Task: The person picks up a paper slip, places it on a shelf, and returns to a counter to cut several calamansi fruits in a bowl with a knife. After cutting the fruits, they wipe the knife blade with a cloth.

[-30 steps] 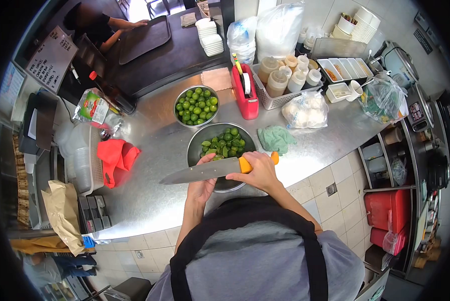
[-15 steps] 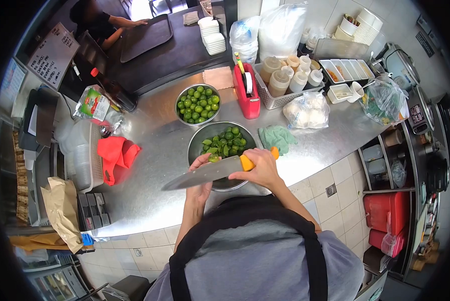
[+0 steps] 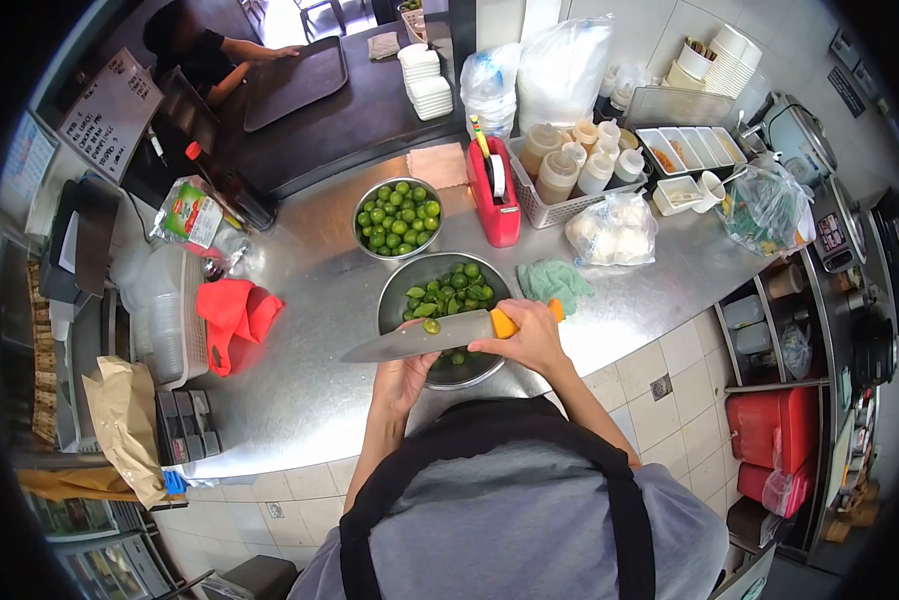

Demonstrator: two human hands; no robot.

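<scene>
My right hand (image 3: pixel 532 338) is closed around the orange handle of a large kitchen knife (image 3: pixel 419 340), its wide blade pointing left over the near bowl. Behind the blade, my left hand (image 3: pixel 402 382) is closed on a small green lime (image 3: pixel 431 326), which shows just above the blade's upper edge. The blade hides most of the left fingers. Below both hands stands a steel bowl (image 3: pixel 389 290) with cut and whole limes inside. Just beyond it, a second steel bowl (image 3: pixel 357 232) is heaped with whole limes.
A red tape dispenser (image 3: pixel 496 205), a basket of sauce bottles (image 3: pixel 544 212) and a green cloth (image 3: pixel 554 281) sit right of the bowls. To the left lie a red cloth (image 3: pixel 237 325) and a dark bottle (image 3: pixel 239 190). Across the counter, a person touches a dark tray (image 3: pixel 299 85).
The knife and my right hand have shifted slightly right, with the blade rising a little. More of the near bowl's lower part shows now. The lime stays in my left hand.
</scene>
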